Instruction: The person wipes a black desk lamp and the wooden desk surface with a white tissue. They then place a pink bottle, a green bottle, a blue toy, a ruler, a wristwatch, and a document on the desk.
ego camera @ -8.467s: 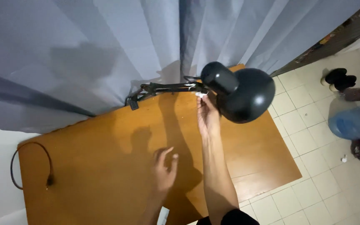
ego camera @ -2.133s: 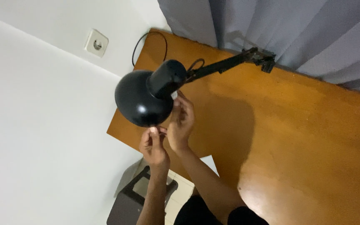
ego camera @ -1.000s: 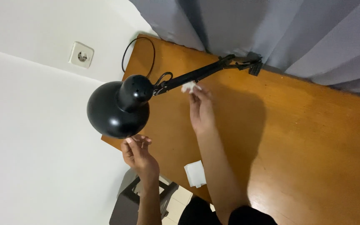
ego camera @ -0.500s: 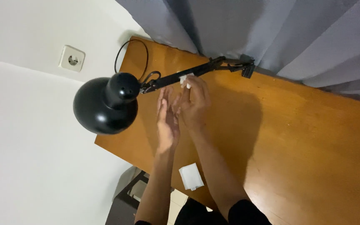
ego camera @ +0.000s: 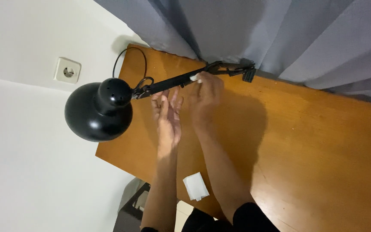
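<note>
Nearest us a small folded white wipe (ego camera: 195, 187) lies flat on the glossy orange-brown wooden desk (ego camera: 314, 141). Farther up, our left hand (ego camera: 167, 116) hangs open, fingers spread, just under the thin black metal lamp arm (ego camera: 172, 81). Our right hand (ego camera: 205, 96) pinches a bit of white tissue (ego camera: 197, 77) against that arm (shade (ego camera: 93, 112) round, smooth, black). Behind hang grey curtain (ego camera: 254, 30) folds.
</note>
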